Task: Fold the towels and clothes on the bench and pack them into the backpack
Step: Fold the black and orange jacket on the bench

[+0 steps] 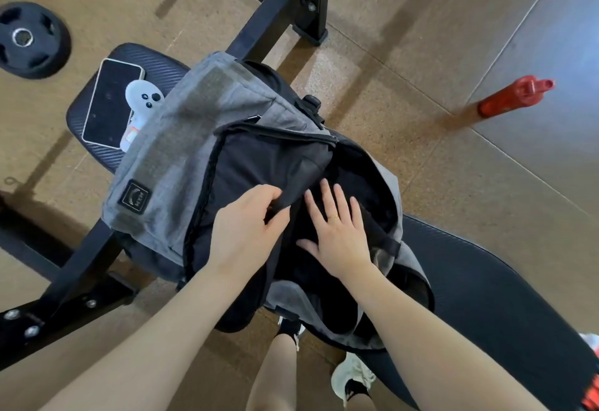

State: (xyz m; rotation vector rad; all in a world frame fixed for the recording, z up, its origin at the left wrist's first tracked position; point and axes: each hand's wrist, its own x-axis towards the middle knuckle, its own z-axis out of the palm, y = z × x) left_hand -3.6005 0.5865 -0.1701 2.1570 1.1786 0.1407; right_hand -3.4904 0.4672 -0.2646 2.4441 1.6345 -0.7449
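Note:
A grey backpack with a black lining lies open on the black bench. My left hand grips the black edge of the bag's opened flap near the middle. My right hand lies flat with straight fingers on dark cloth inside the main compartment. The dark contents cannot be told apart from the lining. No loose towels or clothes show on the bench.
On the small black seat pad at upper left lie a phone and a white controller. A weight plate rests on the floor at far left. A red bottle stands at right. Black frame bars cross the floor.

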